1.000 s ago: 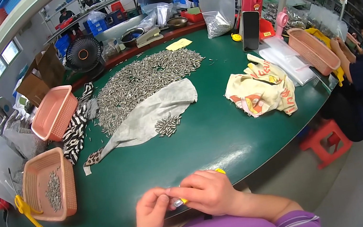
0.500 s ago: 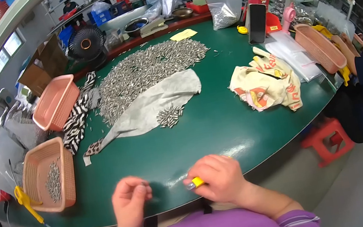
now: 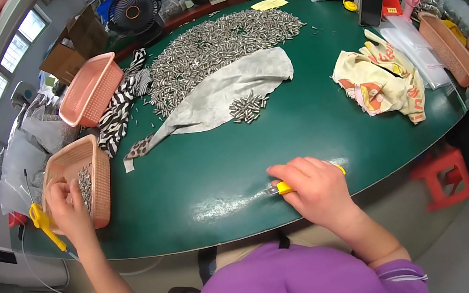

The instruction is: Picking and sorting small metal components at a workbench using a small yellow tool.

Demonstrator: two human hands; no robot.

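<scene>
At far left, a yellow air gun (image 3: 45,224) is leaning by the near pink basket (image 3: 104,193), perhaps for easy reach. The left hand (image 3: 67,204) is hovering over that basket, fingers loosely bent; whether they are pinching anything, I cannot tell. The basket is holding small metal parts (image 3: 85,184), its walls presumably keeping them from scattering. Just beyond, a 2nd pink basket (image 3: 92,91) is standing beside a zebra-striped cloth (image 3: 116,118).

Farther right, a grey cloth (image 3: 238,78) is lying between the large heap (image 3: 222,42) of metal parts and a small pile (image 3: 248,108) at its near edge, seemingly keeping the 2 apart. Near the front edge of the green table (image 3: 208,173), the right hand (image 3: 319,191) is closing its fingers around a yellow-handled tool (image 3: 284,188); the tip is pointing left, clear of the fingers, likely leaving it usable without regripping.

As for writing, the purple shirt (image 3: 284,285) is bearing small pale characters at its left-hand side in view. The crumpled cream cloth (image 3: 384,85) is showing large printed letters, partly folded away. A phone (image 3: 370,0) is standing upright, displaying nothing legible.
</scene>
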